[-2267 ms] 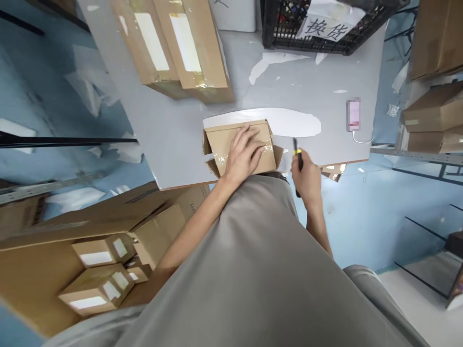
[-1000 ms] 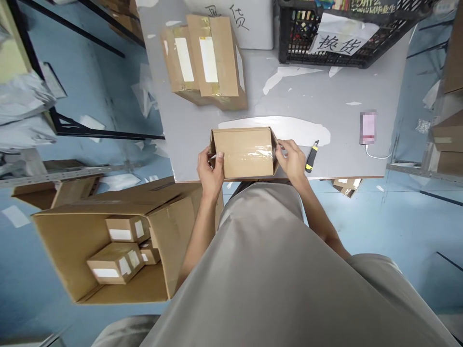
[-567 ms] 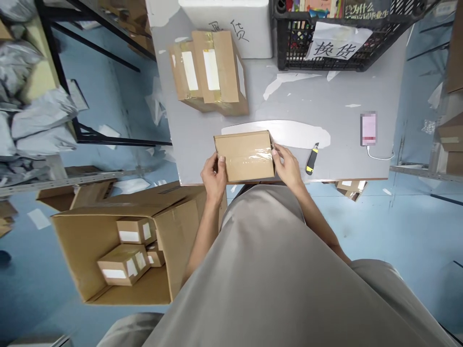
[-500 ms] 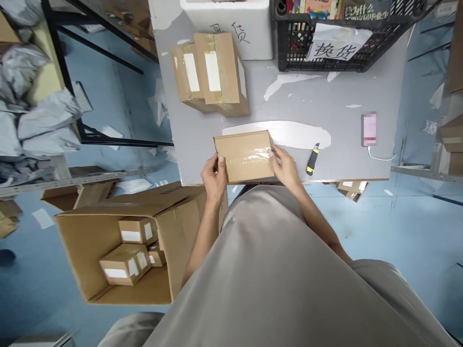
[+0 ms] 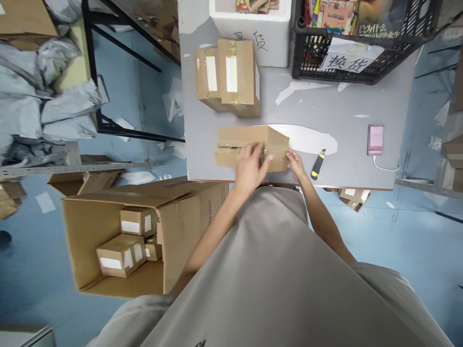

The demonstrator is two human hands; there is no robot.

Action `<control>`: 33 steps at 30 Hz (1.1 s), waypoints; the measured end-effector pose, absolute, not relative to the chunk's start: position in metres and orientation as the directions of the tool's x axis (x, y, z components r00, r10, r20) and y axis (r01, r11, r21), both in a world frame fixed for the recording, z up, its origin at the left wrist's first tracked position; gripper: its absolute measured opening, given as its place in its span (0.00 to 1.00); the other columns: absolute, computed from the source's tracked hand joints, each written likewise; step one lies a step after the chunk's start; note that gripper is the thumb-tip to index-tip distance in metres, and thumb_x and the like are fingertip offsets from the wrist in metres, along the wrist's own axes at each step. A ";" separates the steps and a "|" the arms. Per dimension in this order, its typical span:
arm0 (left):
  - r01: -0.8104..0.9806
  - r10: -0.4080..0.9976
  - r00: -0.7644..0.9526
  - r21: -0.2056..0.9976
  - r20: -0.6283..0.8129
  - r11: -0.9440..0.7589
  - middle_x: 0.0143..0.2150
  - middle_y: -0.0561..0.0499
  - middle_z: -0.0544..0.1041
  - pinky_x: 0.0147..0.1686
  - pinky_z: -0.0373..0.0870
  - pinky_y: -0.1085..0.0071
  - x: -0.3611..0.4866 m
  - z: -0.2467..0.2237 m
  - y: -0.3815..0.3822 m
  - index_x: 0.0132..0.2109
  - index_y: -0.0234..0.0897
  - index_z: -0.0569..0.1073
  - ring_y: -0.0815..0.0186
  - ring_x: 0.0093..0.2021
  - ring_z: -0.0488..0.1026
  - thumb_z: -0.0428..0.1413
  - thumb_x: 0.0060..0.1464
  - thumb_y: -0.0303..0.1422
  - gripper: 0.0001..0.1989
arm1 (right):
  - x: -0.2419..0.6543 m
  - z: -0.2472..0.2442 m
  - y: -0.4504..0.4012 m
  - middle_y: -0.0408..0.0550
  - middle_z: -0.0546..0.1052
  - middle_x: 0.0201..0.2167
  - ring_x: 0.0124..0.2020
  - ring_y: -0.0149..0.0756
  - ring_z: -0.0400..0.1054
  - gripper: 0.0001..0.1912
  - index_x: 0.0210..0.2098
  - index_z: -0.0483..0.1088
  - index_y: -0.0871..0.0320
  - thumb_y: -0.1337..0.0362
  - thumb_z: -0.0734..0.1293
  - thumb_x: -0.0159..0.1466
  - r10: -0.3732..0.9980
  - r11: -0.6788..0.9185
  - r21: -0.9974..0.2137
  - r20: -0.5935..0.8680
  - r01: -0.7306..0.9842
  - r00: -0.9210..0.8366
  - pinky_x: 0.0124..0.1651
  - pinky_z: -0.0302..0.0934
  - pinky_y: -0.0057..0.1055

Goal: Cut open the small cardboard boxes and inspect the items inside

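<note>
A brown cardboard box (image 5: 277,144) lies on the grey table (image 5: 347,103) near its front edge, with a slit showing along its left part. My left hand (image 5: 250,166) rests over the box's front and middle, fingers spread and slightly blurred. At the right end of the box, my right hand (image 5: 295,163) pinches the corner with its fingertips. A black and yellow utility knife (image 5: 318,165) lies to the right of that hand.
Two taped boxes (image 5: 238,72) stand at the back left, before a white foam box (image 5: 275,43). A black crate (image 5: 343,55) holds books. A phone (image 5: 375,140) with a cable lies right. A large open carton (image 5: 184,226) with smaller boxes is below left.
The box has been turned, so a different side with a slit shows. My left hand has moved from its left end onto its middle. The view has shifted somewhat left.
</note>
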State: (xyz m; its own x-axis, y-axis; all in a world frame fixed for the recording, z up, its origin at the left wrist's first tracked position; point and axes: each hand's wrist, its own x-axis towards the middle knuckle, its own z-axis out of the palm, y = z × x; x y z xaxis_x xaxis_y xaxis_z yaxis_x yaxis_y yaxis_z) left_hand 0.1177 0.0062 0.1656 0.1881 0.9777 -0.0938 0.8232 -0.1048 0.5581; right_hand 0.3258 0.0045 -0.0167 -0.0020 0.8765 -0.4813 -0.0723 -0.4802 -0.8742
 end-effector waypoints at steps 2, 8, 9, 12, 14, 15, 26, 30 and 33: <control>0.789 0.939 0.313 0.590 -0.143 -0.174 0.74 0.33 0.75 0.77 0.67 0.47 0.133 0.156 0.004 0.78 0.36 0.70 0.44 0.74 0.72 0.54 0.79 0.48 0.31 | 0.343 -0.026 0.002 0.56 0.87 0.50 0.52 0.46 0.81 0.36 0.53 0.76 0.53 0.28 0.67 0.65 0.851 -0.517 -0.855 -0.512 0.021 0.121 0.56 0.79 0.48; 0.781 0.942 0.310 0.600 -0.131 -0.174 0.77 0.34 0.74 0.80 0.63 0.48 0.104 0.138 0.010 0.77 0.35 0.70 0.45 0.78 0.68 0.54 0.78 0.45 0.29 | 0.396 0.010 -0.004 0.67 0.83 0.62 0.63 0.54 0.79 0.30 0.58 0.77 0.57 0.40 0.66 0.72 0.915 -0.355 -0.874 -0.251 0.332 0.316 0.68 0.75 0.55; 0.792 0.952 0.277 0.591 -0.129 -0.150 0.75 0.35 0.75 0.79 0.64 0.47 0.093 0.133 0.014 0.75 0.36 0.72 0.46 0.77 0.69 0.54 0.78 0.43 0.27 | 0.399 0.021 -0.005 0.66 0.82 0.63 0.64 0.54 0.79 0.30 0.60 0.77 0.57 0.40 0.66 0.73 0.935 -0.309 -0.871 -0.204 0.382 0.289 0.67 0.76 0.54; 0.815 0.956 0.253 0.566 -0.152 -0.126 0.71 0.37 0.79 0.75 0.67 0.47 0.067 0.121 0.024 0.70 0.37 0.78 0.46 0.72 0.73 0.53 0.75 0.36 0.22 | 0.393 0.052 -0.004 0.63 0.78 0.69 0.71 0.55 0.73 0.29 0.66 0.76 0.53 0.43 0.69 0.75 0.986 -0.151 -0.812 -0.085 0.564 0.141 0.70 0.75 0.55; 0.828 0.937 0.300 0.538 -0.181 -0.161 0.67 0.38 0.81 0.73 0.69 0.47 0.057 0.116 0.028 0.67 0.38 0.81 0.45 0.69 0.74 0.55 0.70 0.31 0.23 | 0.381 0.065 0.000 0.63 0.75 0.72 0.75 0.57 0.69 0.29 0.68 0.75 0.53 0.44 0.72 0.75 0.998 -0.055 -0.730 -0.055 0.682 0.022 0.75 0.70 0.59; 0.833 0.924 0.330 0.520 -0.192 -0.189 0.64 0.38 0.82 0.73 0.68 0.46 0.055 0.114 0.029 0.66 0.39 0.82 0.45 0.68 0.74 0.56 0.67 0.29 0.23 | 0.374 0.070 0.003 0.64 0.74 0.74 0.76 0.59 0.67 0.30 0.69 0.75 0.53 0.45 0.73 0.75 0.998 -0.021 -0.682 -0.060 0.731 -0.028 0.78 0.67 0.60; 0.763 0.847 0.493 0.568 -0.199 -0.310 0.58 0.37 0.82 0.70 0.69 0.45 0.037 0.117 0.012 0.62 0.37 0.84 0.43 0.63 0.75 0.55 0.71 0.32 0.19 | 0.349 0.108 0.024 0.68 0.62 0.83 0.84 0.69 0.55 0.41 0.77 0.68 0.55 0.56 0.79 0.69 0.918 0.226 -0.412 -0.212 0.882 -0.335 0.81 0.57 0.69; 0.738 0.838 0.509 0.601 -0.196 -0.308 0.60 0.36 0.80 0.70 0.69 0.45 0.033 0.113 0.008 0.64 0.37 0.83 0.42 0.65 0.74 0.57 0.70 0.32 0.20 | 0.338 0.118 0.031 0.66 0.70 0.78 0.77 0.65 0.66 0.34 0.75 0.72 0.57 0.62 0.74 0.71 0.887 0.299 -0.373 -0.232 0.878 -0.400 0.81 0.59 0.63; 0.727 0.802 0.549 0.608 -0.236 -0.318 0.60 0.36 0.79 0.70 0.69 0.44 0.032 0.112 0.008 0.64 0.38 0.82 0.41 0.65 0.74 0.64 0.66 0.37 0.21 | 0.330 0.119 0.043 0.65 0.76 0.74 0.73 0.63 0.71 0.27 0.71 0.77 0.59 0.63 0.70 0.74 0.875 0.312 -0.345 -0.259 0.885 -0.409 0.80 0.60 0.62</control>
